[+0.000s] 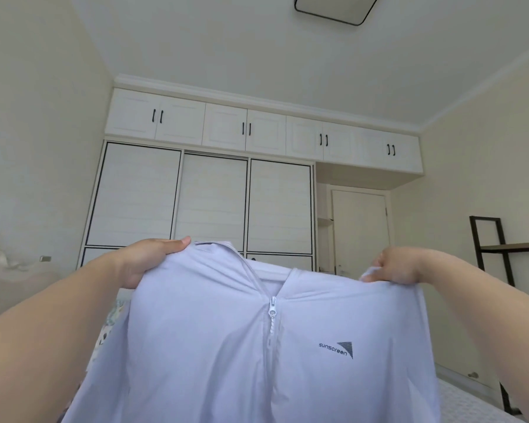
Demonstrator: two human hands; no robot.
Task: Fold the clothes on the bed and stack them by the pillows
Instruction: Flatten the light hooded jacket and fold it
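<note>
The left hand (148,259) and right hand (393,267) each grip a shoulder of the jacket (257,346), which hangs zipper-down below both, equally near.

Lavender zip jacket (257,346) hangs spread between left hand (147,261) and right hand (397,267), filling the lower centre and hiding whatever lies straight below. Open air above the raised top edge, through to the white wardrobe (202,203). Left of the left forearm: patterned bedding (112,319) shows in a narrow gap. Right side: dark shelf frame (495,254) stands near the right forearm; pale bed surface (471,404) visible beneath.
</note>
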